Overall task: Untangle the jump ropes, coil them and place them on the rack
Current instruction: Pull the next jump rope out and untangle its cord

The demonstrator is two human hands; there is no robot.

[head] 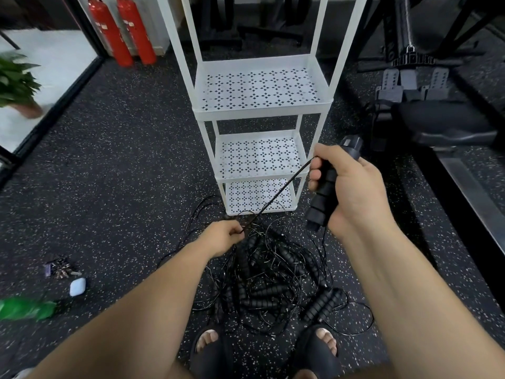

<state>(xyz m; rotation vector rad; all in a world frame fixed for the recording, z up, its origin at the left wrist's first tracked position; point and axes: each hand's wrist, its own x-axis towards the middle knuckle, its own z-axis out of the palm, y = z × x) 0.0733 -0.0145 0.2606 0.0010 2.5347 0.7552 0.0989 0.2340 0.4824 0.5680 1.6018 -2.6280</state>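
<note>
Bare forearms [404,283], black open-toed slide sandals [317,356] on both feet.

handle [325,192] in the right hand [352,187]: black, ringed with ribs
cord [281,191] pinched by the left hand [226,236]: black
tangled jump ropes [273,283] under the left hand: black, pale glints on the cords
rack [262,109] beyond both hands: white, shelves pierced in a diamond-cluster pattern
floor [123,160]: black, speckled white
fire extinguishers [123,31] far left of the left hand: red

Right hand [352,187], raised, fingers curled round a black ribbed foam jump-rope handle [323,198]; left hand [224,236], lower, fingertips pinching the thin black cord [278,192] running taut between the two; bare forearms [153,296] extended forward.
</note>
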